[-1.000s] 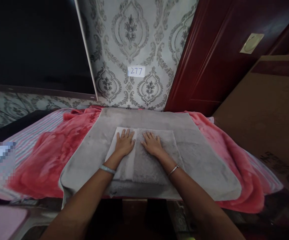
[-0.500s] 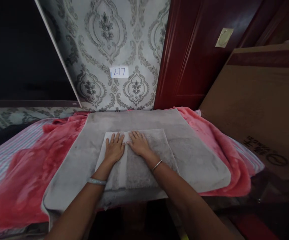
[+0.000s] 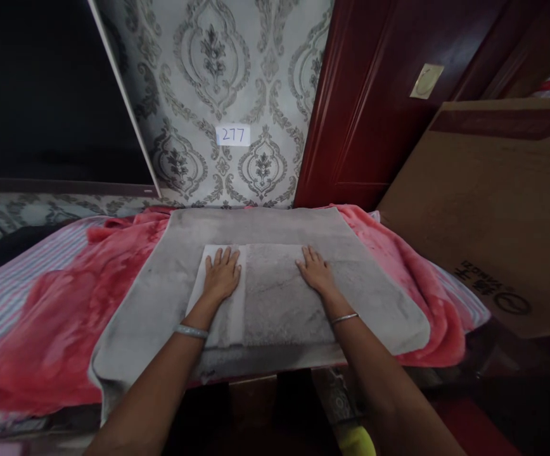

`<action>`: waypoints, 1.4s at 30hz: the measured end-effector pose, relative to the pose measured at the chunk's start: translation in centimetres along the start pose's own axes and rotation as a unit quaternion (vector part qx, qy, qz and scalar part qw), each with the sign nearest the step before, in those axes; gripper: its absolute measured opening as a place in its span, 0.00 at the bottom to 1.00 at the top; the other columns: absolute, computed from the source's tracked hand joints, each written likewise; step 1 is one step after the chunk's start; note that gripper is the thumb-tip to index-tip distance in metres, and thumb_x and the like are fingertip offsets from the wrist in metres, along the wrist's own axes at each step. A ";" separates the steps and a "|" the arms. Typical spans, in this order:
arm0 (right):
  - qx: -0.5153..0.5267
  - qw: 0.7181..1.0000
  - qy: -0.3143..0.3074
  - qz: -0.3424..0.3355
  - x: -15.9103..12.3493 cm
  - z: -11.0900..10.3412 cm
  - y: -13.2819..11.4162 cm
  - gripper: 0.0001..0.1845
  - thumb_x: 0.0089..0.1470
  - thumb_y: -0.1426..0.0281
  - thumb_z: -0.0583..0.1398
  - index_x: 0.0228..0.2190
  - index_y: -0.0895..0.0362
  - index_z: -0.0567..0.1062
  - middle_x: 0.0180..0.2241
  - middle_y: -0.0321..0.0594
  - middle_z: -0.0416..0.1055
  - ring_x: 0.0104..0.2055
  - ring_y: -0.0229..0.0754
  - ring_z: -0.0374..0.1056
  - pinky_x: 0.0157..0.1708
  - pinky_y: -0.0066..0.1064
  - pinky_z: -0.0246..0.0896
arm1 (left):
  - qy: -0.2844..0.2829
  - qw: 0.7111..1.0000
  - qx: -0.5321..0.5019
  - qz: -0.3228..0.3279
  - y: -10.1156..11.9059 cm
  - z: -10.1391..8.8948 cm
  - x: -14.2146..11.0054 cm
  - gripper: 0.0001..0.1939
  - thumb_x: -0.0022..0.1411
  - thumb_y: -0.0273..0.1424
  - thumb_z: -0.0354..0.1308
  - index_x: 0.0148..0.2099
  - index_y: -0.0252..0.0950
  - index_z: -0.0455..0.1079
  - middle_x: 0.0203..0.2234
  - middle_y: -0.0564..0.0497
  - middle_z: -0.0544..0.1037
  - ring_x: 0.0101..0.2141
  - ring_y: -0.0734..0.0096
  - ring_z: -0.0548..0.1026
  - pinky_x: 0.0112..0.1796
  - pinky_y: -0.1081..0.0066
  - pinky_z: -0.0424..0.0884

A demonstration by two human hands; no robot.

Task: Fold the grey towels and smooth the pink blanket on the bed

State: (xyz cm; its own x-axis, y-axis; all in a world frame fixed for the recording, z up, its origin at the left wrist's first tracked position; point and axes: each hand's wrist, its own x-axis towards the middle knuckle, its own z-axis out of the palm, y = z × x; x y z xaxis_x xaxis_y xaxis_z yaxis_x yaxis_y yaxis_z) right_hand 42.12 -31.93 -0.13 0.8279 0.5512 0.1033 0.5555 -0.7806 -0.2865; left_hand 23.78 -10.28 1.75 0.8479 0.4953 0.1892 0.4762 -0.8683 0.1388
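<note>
view from the head camera, showing two bare hands above a covered surface. a small gray rectangular cloth (image 3: 279, 307) lies flat at the middle of a larger gray cover (image 3: 379, 310), toward its near edge; its left part is paler, and a light band (image 3: 236, 316) runs from the far edge to the near edge. the left hand (image 3: 221, 277) rests palm down on the pale left part, fingers slightly spread and pointing to the far edge, gripping nothing. the right hand (image 3: 317, 271) lies palm down at the far right corner, its fingers likewise parted and pinching nothing; the hands are well apart, with the nap of the cloth exposed between them. each wrist bears a bangle, pale on the left (image 3: 191, 331) and thin on the right (image 3: 345, 318). beneath the gray cover, a red plush blanket (image 3: 61, 316) shows at both sides, over a striped sheet (image 3: 61, 253). behind stands a patterned wall (image 3: 213, 69) with a paper label (image 3: 232, 135) reading 277, between a dark screen (image 3: 51, 95) at left and a dark red door (image 3: 351, 120); a cardboard box (image 3: 498, 202) occupies the right.
</note>
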 end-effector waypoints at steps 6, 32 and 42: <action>0.003 0.999 -0.023 0.034 -0.7 -1.8 1.2 0.33 0.67 0.58 0.46 0.70 0.52 0.51 0.70 0.49 0.51 0.70 0.61 0.47 0.63 0.63 0.45 | -0.003 1.000 -0.008 0.000 0.1 -0.3 -0.1 0.30 0.71 0.36 0.41 0.72 0.37 0.55 0.71 0.42 0.54 0.70 0.48 0.48 0.66 0.41 0.44; -0.049 0.998 -0.002 -0.039 -11.1 0.1 -1.0 0.36 0.67 0.55 0.45 0.69 0.61 0.54 0.72 0.49 0.45 0.73 0.50 0.40 0.68 0.51 0.38 | 0.000 1.000 0.017 0.007 0.1 -0.2 0.1 0.29 0.71 0.37 0.40 0.72 0.37 0.55 0.71 0.44 0.54 0.70 0.49 0.49 0.66 0.42 0.46; -0.027 0.998 0.050 -0.002 -12.9 1.2 1.3 0.35 0.67 0.57 0.44 0.68 0.60 0.55 0.72 0.49 0.44 0.71 0.53 0.46 0.65 0.52 0.46 | -0.029 0.999 0.007 0.012 0.3 -1.4 0.0 0.29 0.72 0.37 0.40 0.71 0.37 0.56 0.71 0.43 0.54 0.70 0.49 0.49 0.66 0.42 0.46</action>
State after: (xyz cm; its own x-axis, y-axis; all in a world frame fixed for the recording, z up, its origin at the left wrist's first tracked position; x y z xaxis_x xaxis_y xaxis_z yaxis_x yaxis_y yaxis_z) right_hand 32.13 -39.70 -3.03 0.8278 0.5240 0.2004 0.5598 -0.7949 -0.2340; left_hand 23.54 -10.48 3.13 0.8714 0.4714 0.1359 0.4576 -0.8808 0.1214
